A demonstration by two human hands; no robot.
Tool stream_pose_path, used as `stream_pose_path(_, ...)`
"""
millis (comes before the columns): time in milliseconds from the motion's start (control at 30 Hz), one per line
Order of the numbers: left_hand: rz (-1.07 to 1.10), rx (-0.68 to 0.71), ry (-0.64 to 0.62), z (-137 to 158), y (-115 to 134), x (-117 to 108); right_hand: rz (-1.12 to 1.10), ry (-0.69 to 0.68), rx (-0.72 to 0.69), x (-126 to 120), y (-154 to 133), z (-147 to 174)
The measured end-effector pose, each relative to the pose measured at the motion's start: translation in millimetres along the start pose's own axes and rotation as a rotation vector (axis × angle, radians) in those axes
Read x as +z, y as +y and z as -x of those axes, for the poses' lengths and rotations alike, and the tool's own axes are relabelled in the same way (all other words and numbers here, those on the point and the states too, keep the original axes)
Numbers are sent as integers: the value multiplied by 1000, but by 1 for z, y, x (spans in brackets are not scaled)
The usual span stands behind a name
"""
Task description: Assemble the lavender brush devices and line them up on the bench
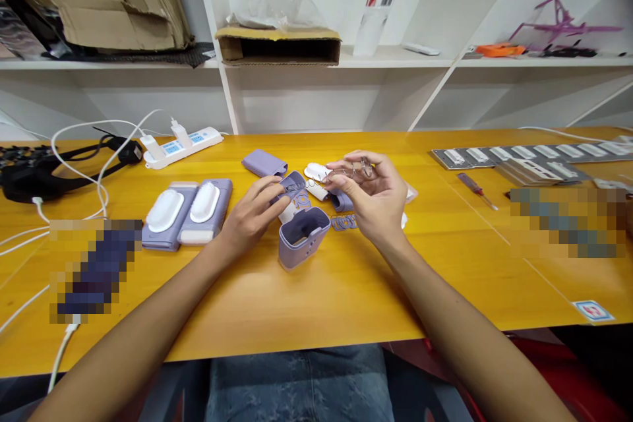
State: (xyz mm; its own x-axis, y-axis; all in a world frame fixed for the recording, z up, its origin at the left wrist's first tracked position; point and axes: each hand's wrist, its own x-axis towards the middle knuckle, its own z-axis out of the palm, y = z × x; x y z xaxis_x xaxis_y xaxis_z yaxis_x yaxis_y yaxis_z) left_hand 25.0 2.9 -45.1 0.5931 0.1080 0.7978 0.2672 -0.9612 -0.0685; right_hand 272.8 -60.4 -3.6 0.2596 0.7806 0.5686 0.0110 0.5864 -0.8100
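A thin metal coil spring (pixel 324 178) stretches sideways beside a lavender casing (pixel 294 179); nearer the camera, a hollow lavender housing (pixel 297 252) stands upright, open end up.

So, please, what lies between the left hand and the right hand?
In the head view, a thin metal spring runs from the right hand toward the left hand, with a white oval piece behind it.

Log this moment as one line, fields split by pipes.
left hand: at purple piece | right hand: holding wire coil | nearer body: purple case, upright, open-topped
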Motion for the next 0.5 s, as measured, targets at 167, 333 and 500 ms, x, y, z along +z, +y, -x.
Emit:
stream_pose_path(167,0,12,-3,0,1,-1,1,-17,10,1,5,2)
stream_pose_path(333,7,18,-6,1,0,-2,22,-43,4,2,7,3)
stream_pose_path(500,36,32,-53,1,1,-3,13,-67,14,4,5,4)
